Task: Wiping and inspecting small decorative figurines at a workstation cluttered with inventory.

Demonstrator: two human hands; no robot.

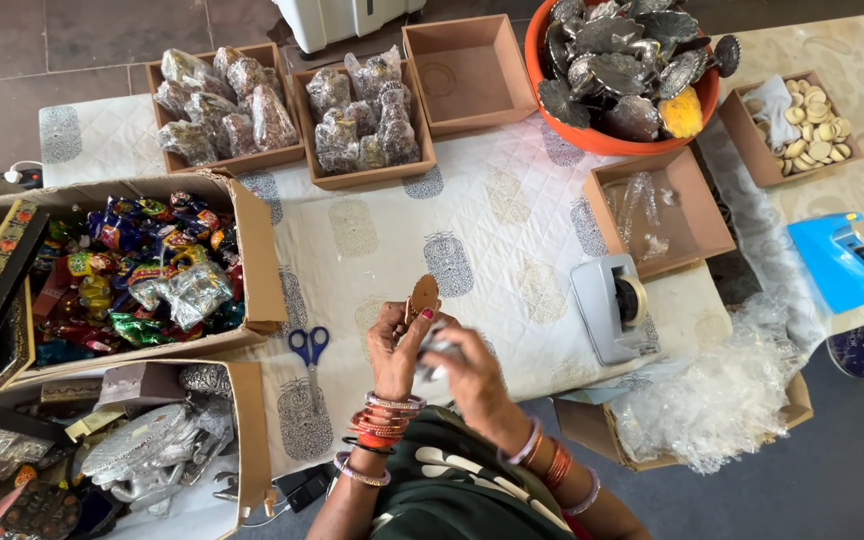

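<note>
My left hand (394,340) holds up a small brown leaf-shaped piece (422,297) between thumb and fingers, over the near edge of the patterned white cloth (492,215). My right hand (467,365) is just beside it, fingers curled around a small silvery, clear-wrapped thing (434,352) that is mostly hidden. Both wrists carry several bangles. Blue-handled scissors (309,347) lie to the left of my hands. A grey tape dispenser (612,305) stands to the right.
Cardboard trays at the back hold wrapped packets (222,100), (362,110); one tray (467,70) holds nothing. An orange tub (617,70) holds metal leaves. Boxes of bright wrapped items (142,275) and silver pieces (152,445) sit left. Crumpled plastic (727,390) and a blue dispenser (842,262) lie right.
</note>
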